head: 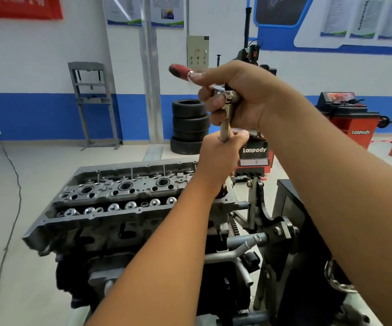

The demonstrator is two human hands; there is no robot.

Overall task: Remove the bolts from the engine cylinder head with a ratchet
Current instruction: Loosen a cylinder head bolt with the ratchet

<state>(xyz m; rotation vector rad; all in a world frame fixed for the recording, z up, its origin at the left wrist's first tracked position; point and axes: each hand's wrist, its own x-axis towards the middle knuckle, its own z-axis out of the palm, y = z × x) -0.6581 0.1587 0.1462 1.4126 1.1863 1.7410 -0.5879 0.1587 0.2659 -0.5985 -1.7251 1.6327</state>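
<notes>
The grey engine cylinder head [119, 191] sits on a stand in front of me, with spark plug wells and valve springs exposed. My right hand [239, 97] grips the head of the ratchet [230, 96], whose red handle [179, 71] points left and is blurred. A steel extension bar [225, 128] runs down from the ratchet head. My left hand [223, 156] is wrapped around this bar, above the right end of the cylinder head. The bar's lower end and any bolt under it are hidden by my left hand and wrist.
The black engine stand [284, 231] with its brackets and pipes is at the right. A stack of tyres [190, 125] stands behind. A red Lanpody machine [350, 118] and a grey press frame [93, 102] line the back wall. A cable [13, 184] runs over the floor at left.
</notes>
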